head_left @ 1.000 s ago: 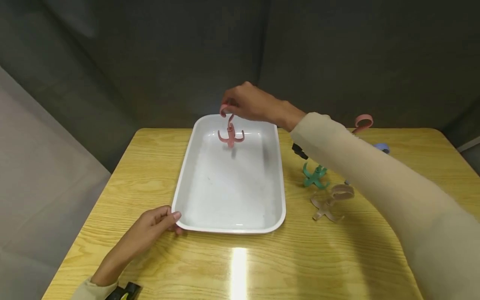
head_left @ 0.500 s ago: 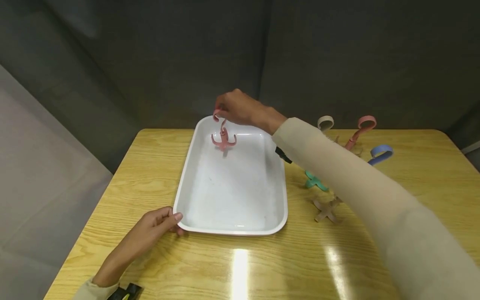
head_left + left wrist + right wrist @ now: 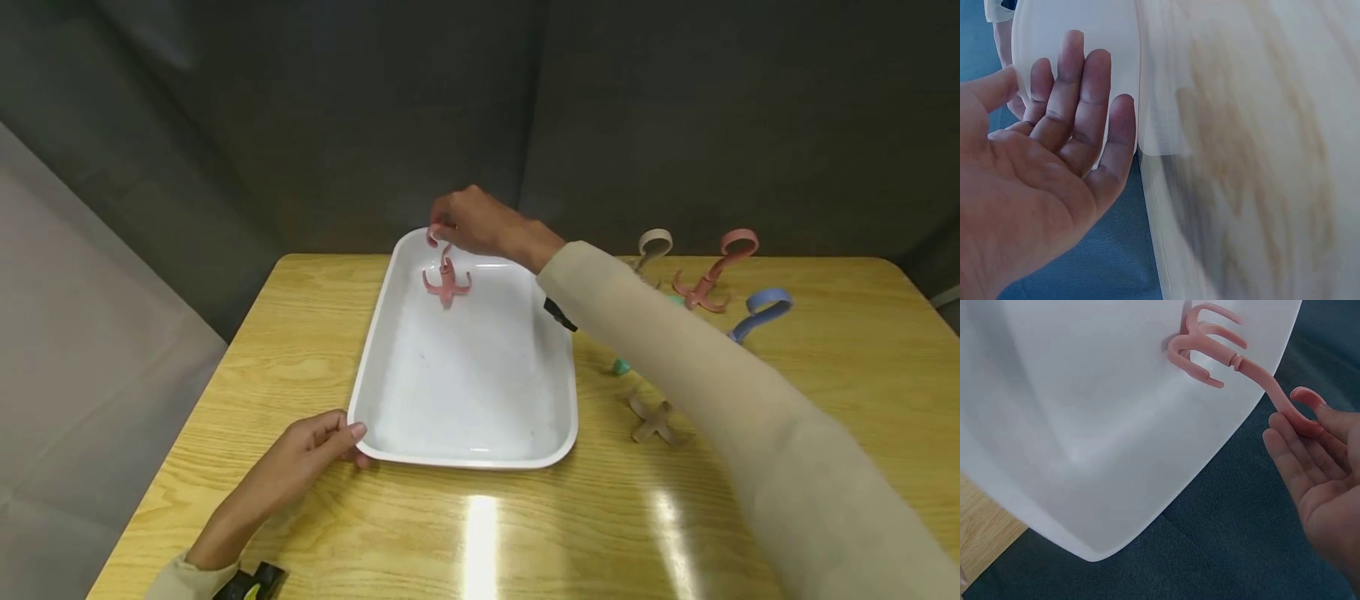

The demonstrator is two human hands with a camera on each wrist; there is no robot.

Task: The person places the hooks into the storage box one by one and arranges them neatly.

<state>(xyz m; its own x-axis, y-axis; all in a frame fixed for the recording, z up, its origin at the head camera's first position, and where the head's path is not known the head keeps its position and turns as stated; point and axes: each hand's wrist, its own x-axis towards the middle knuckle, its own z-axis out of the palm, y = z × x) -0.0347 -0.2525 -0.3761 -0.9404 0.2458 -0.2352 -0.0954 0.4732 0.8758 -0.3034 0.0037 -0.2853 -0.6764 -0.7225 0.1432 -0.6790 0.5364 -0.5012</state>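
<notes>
My right hand [image 3: 483, 221] pinches the curled top of a pink four-claw hanger hook [image 3: 447, 288] at the tray's far left corner. In the right wrist view thumb and fingers hold the curl, and the claws of the pink hook [image 3: 1210, 344] lie inside the tray, at or near its floor. The white rectangular tray [image 3: 365, 358] lies on the table. At its near left corner my left hand [image 3: 303, 450] holds the rim, thumb on top and fingers below. The left wrist view shows the fingers of this hand [image 3: 1054, 162] loosely bent under the tray.
Right of the tray stand more hooks: a pink one [image 3: 705, 287], a blue one [image 3: 765, 307], a cream one [image 3: 655, 237], a brown one [image 3: 654, 422] and a green one [image 3: 621, 366]. My right sleeve partly covers several. A dark curtain [image 3: 375, 125] hangs behind the wooden table [image 3: 300, 333].
My right hand has moved slightly left and down, bringing the pink hook to the tray's far left corner. The sleeve now covers more of the green and brown hooks. The left hand has stayed put.
</notes>
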